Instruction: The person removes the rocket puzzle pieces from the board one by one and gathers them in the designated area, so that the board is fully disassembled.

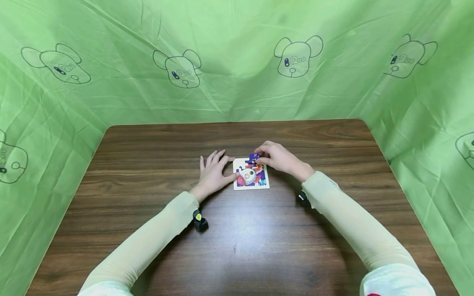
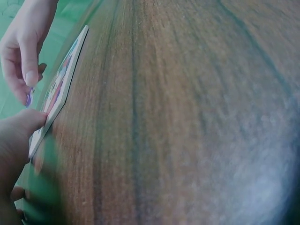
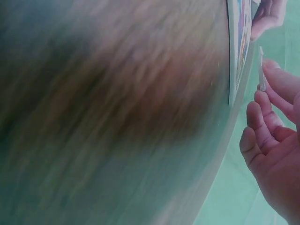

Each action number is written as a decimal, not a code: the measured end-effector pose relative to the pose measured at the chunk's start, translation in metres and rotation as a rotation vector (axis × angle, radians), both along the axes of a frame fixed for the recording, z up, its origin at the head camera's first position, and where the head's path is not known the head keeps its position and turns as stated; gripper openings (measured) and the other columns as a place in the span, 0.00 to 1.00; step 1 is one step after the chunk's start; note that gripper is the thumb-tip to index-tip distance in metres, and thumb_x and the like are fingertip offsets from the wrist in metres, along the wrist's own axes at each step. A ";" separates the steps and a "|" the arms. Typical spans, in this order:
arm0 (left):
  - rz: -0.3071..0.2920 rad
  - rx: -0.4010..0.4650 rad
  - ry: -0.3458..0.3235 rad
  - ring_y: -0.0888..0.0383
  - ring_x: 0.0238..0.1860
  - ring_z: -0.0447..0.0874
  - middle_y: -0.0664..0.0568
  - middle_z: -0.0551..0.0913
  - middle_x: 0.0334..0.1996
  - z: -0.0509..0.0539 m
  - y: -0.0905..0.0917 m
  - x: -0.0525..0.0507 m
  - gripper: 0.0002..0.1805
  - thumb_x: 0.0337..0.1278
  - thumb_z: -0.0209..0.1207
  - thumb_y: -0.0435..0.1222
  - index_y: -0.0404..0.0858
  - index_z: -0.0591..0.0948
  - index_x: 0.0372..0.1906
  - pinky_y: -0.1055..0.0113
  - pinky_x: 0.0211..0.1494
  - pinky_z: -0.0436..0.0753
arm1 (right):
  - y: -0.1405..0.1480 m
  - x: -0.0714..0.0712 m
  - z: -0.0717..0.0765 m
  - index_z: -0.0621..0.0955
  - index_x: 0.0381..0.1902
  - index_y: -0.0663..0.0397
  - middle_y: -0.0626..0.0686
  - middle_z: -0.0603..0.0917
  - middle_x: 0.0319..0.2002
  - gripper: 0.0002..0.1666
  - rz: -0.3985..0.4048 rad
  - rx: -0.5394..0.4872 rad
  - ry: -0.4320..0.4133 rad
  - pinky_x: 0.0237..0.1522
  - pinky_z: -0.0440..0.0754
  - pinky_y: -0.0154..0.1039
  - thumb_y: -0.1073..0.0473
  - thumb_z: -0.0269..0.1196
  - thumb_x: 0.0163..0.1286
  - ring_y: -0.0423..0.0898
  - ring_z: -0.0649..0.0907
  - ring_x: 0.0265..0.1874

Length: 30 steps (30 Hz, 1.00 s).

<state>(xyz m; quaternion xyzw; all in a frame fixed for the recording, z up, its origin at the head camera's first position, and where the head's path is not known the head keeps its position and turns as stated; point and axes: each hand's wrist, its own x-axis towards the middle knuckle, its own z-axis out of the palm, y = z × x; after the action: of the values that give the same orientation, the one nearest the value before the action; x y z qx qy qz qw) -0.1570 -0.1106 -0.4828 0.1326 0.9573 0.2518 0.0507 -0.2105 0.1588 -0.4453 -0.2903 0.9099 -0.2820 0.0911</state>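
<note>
Head view shows our right hand (image 1: 280,158) pinching a purple piece (image 1: 253,157) at the far edge of the puzzle board (image 1: 252,188), our left hand (image 1: 215,172) spread wide, thumb on the board, and we judge the piece light, stiff, best gripped by its edges.

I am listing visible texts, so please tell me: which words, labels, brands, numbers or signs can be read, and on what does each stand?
"Q…", on the animal-head drawings of the green curtain: only this letter seems readable; the rest is blurred.
Right sleeve: faint marking, too small to read.
Puzzle board and held piece: no readable text.
</note>
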 end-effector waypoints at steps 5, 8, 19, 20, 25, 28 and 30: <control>0.000 0.002 0.004 0.44 0.83 0.46 0.47 0.59 0.82 0.000 -0.001 0.000 0.35 0.61 0.66 0.61 0.53 0.77 0.70 0.32 0.78 0.30 | 0.012 -0.001 0.001 0.86 0.58 0.58 0.56 0.84 0.50 0.20 -0.037 -0.008 0.009 0.50 0.82 0.47 0.56 0.70 0.73 0.50 0.83 0.45; -0.003 0.003 0.006 0.44 0.83 0.46 0.47 0.59 0.82 0.000 -0.001 0.001 0.35 0.61 0.66 0.61 0.53 0.77 0.70 0.32 0.78 0.30 | 0.019 -0.001 0.003 0.86 0.58 0.58 0.56 0.84 0.50 0.19 -0.051 -0.018 0.010 0.48 0.82 0.46 0.57 0.69 0.73 0.50 0.82 0.44; -0.004 0.007 0.007 0.44 0.83 0.46 0.47 0.59 0.81 -0.001 -0.001 0.001 0.35 0.61 0.66 0.62 0.53 0.77 0.70 0.32 0.78 0.30 | 0.047 -0.003 0.002 0.86 0.58 0.57 0.55 0.84 0.51 0.19 -0.102 -0.005 -0.014 0.45 0.80 0.46 0.56 0.69 0.73 0.49 0.80 0.43; -0.005 0.009 0.009 0.44 0.83 0.46 0.46 0.59 0.81 -0.001 -0.001 0.001 0.35 0.61 0.66 0.62 0.53 0.77 0.70 0.32 0.78 0.30 | 0.050 -0.004 0.001 0.86 0.58 0.57 0.55 0.84 0.50 0.19 -0.105 -0.004 -0.019 0.45 0.79 0.46 0.56 0.70 0.73 0.49 0.80 0.42; -0.004 0.006 0.005 0.44 0.83 0.46 0.46 0.59 0.81 0.000 -0.002 0.002 0.35 0.62 0.65 0.62 0.53 0.77 0.70 0.32 0.79 0.30 | 0.063 -0.008 -0.005 0.87 0.57 0.57 0.56 0.84 0.50 0.19 -0.113 0.008 -0.029 0.47 0.80 0.48 0.56 0.70 0.72 0.50 0.81 0.44; -0.004 0.001 0.006 0.44 0.83 0.46 0.47 0.59 0.81 0.000 -0.001 0.002 0.35 0.62 0.65 0.62 0.54 0.77 0.70 0.32 0.79 0.31 | 0.070 -0.010 -0.008 0.87 0.57 0.58 0.57 0.84 0.50 0.19 -0.111 0.013 -0.031 0.51 0.80 0.51 0.57 0.71 0.71 0.52 0.82 0.46; -0.006 0.000 0.009 0.44 0.83 0.46 0.47 0.59 0.81 0.001 -0.001 0.001 0.35 0.62 0.65 0.62 0.54 0.77 0.70 0.31 0.79 0.31 | 0.074 -0.012 -0.010 0.87 0.56 0.58 0.57 0.84 0.51 0.18 -0.110 0.018 -0.032 0.53 0.80 0.52 0.57 0.71 0.71 0.53 0.83 0.48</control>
<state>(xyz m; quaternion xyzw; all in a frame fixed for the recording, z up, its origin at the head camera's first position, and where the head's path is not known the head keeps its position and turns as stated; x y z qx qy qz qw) -0.1559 -0.1115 -0.4819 0.1365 0.9571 0.2513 0.0469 -0.2222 0.2323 -0.4554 -0.2345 0.9255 -0.2827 0.0925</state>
